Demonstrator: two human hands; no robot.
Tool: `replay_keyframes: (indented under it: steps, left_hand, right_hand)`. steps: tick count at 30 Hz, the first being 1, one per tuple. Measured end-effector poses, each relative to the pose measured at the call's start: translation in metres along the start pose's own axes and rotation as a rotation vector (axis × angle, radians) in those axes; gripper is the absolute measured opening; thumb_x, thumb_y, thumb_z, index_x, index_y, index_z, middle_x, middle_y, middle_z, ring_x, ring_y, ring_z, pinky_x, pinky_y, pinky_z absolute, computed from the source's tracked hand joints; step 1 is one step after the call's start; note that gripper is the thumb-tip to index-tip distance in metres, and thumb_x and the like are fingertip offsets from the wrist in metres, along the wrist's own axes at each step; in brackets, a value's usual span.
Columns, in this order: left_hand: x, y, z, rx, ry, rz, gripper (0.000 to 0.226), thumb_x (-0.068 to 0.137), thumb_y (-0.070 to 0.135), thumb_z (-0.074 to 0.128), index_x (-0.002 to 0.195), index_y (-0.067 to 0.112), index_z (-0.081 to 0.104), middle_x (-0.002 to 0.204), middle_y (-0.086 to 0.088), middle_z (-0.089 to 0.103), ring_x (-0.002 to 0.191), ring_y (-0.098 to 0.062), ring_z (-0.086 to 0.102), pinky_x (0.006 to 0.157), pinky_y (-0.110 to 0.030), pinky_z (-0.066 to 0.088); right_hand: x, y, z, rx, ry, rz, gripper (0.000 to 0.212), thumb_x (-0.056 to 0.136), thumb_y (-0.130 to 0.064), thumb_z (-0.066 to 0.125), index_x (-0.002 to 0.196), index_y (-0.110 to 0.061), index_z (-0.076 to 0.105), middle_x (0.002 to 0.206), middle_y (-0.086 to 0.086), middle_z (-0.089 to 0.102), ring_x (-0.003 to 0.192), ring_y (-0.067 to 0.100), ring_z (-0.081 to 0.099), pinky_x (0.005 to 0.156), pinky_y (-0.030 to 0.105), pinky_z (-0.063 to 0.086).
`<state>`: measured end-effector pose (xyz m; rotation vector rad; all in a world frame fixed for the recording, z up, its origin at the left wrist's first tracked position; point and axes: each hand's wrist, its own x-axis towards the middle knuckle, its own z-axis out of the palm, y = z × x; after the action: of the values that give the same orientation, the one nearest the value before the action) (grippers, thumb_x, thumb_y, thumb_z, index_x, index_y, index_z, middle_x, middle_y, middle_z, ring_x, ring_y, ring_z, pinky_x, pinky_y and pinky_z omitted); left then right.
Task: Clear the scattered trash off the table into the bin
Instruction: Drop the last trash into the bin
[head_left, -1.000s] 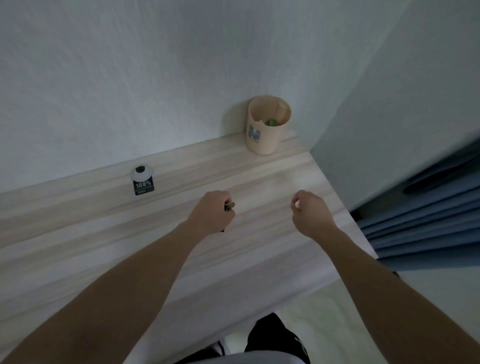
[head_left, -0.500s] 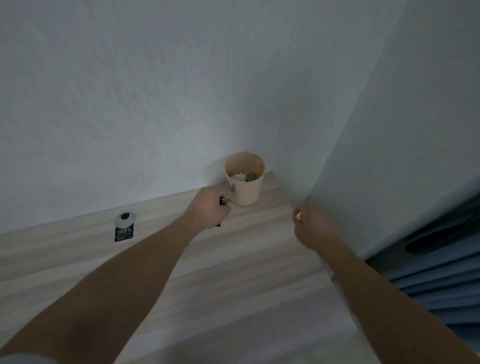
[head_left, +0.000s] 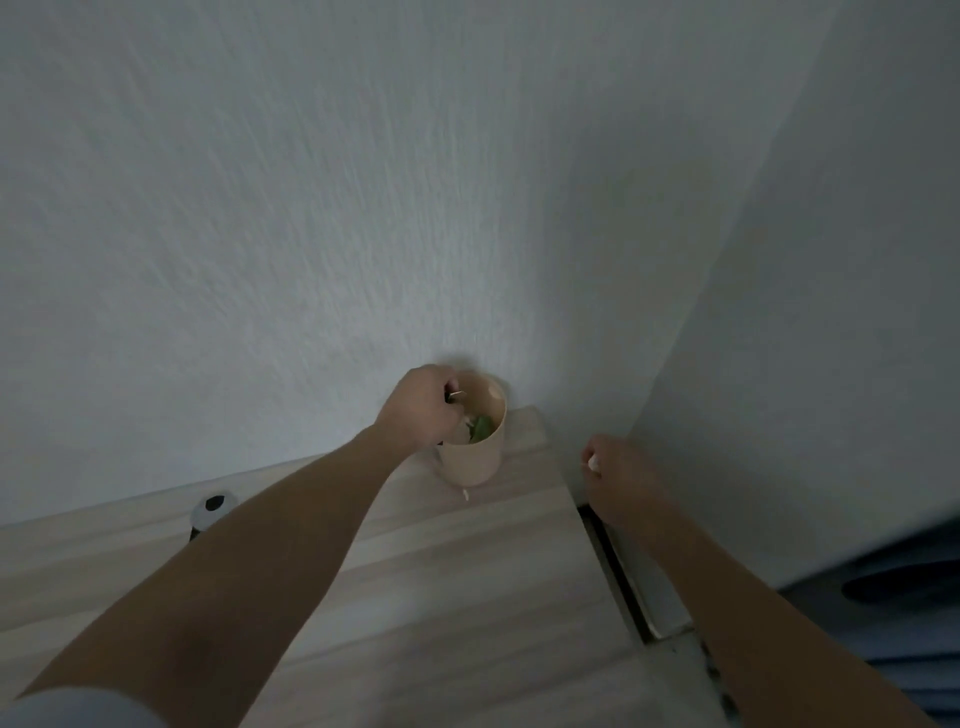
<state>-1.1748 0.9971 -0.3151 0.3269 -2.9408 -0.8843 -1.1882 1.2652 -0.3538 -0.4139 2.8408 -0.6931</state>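
A head-worn camera looks down at the far corner of a pale wooden table (head_left: 447, 587), where two bare forearms reach in from the bottom of the frame. Just below centre, a small tan cup serving as the bin (head_left: 475, 457) stands upright in the corner where the table meets a grey wall (head_left: 311, 208). Green and pale scraps already lie inside it.

The left hand (head_left: 423, 408) is curled into a loose fist right over the bin's left rim, gripping a small piece of trash (head_left: 456, 395), a thin pale sliver showing at the fingertips. The right hand (head_left: 618, 478), at right of centre, hangs past the table's right edge, clenched around a small white scrap (head_left: 592, 462); what it is cannot be made out.

A tiny white fleck (head_left: 466, 494) lies on the table just in front of the bin's base. At lower left, a round black-and-white item (head_left: 212, 508) sits on the table, partly hidden behind the left forearm.

To do this step well, the left hand should probably move fully over the opening before the fingers open, since the mouth is narrow and light scraps could land outside. The right hand's scrap would likely follow, without knocking the light cup over
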Motion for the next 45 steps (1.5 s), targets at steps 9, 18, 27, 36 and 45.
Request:
replay_keyframes:
  steps: [9,18,27,36,45]
  left_hand:
    - [0.051,-0.015,0.024,0.066,0.000,0.015,0.014,0.078,0.014,0.069,0.081,0.020,0.057,0.089,0.001,0.055,0.079,-0.019,0.056,0.064,-0.026,0.043]
    - [0.055,-0.027,0.041,0.025,-0.037,0.052,0.074,0.081,0.061,0.060,0.143,0.028,0.036,0.150,0.002,0.037,0.137,-0.019,0.034,0.111,-0.038,0.034]
    - [0.030,-0.040,0.043,0.055,0.025,0.128,0.061,0.089,0.058,0.050,0.140,0.027,0.039,0.146,0.000,0.042,0.133,-0.019,0.038,0.111,-0.040,0.034]
    - [-0.059,-0.063,0.100,0.147,0.044,0.203,0.051,0.082,0.035,0.067,0.127,0.016,0.052,0.124,-0.004,0.056,0.111,-0.023,0.052,0.091,-0.035,0.049]
    - [-0.058,-0.079,0.154,0.118,-0.269,0.023,0.037,0.094,0.023,0.054,0.130,0.017,0.053,0.131,-0.003,0.055,0.110,-0.025,0.059,0.093,-0.035,0.047]
  right_hand:
    - [0.036,0.011,0.013,-0.004,-0.049,-0.007,0.006,0.085,-0.009,0.052,0.087,-0.009,0.058,0.086,0.009,0.060,0.086,0.030,0.057,0.064,0.029,0.031]
    - [0.034,0.018,0.014,-0.030,-0.054,0.030,0.010,0.089,-0.011,0.053,0.095,-0.007,0.060,0.091,0.009,0.058,0.097,0.030,0.056,0.066,0.027,0.028]
    - [0.032,0.011,0.020,0.006,-0.096,0.037,0.005,0.085,-0.008,0.054,0.087,-0.011,0.058,0.085,0.005,0.055,0.090,0.030,0.058,0.066,0.026,0.031]
    - [0.028,0.018,0.044,0.045,-0.147,0.035,0.011,0.081,-0.005,0.056,0.076,-0.015,0.051,0.075,0.003,0.051,0.078,0.029,0.055,0.065,0.030,0.039]
    - [0.037,0.039,0.060,-0.052,-0.165,0.079,0.004,0.088,-0.013,0.056,0.087,-0.009,0.057,0.087,0.011,0.060,0.090,0.034,0.058,0.070,0.031,0.037]
